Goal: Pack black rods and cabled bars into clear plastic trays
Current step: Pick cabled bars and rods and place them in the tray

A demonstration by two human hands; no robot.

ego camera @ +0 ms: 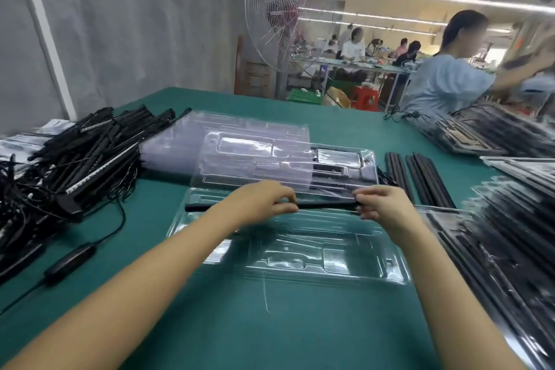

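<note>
A black rod [327, 204] is gripped at the centre of the frame, pinched near its middle by the curled fingers of the left hand [261, 204] and at its right end by the right hand [381, 204]. It is held level over the far edge of a clear tray [300, 252] laid on the green table [270, 324]. The tray's moulded pockets appear unfilled, so this pack is judged to be at its start: the rod is not yet seated, and a cabled bar is yet to be added. The rod is seen as thin, straight and matt black, its left tip showing past the left wrist. Much work is judged to remain: a tangled pile of cabled bars [90, 153] is heaped at the left of the frame, loose rods [417, 177] are laid in rows at centre right, and a stack of empty trays [240, 129] is kept behind. Filled trays [510, 249], blurred, are stacked along the right edge.
</note>
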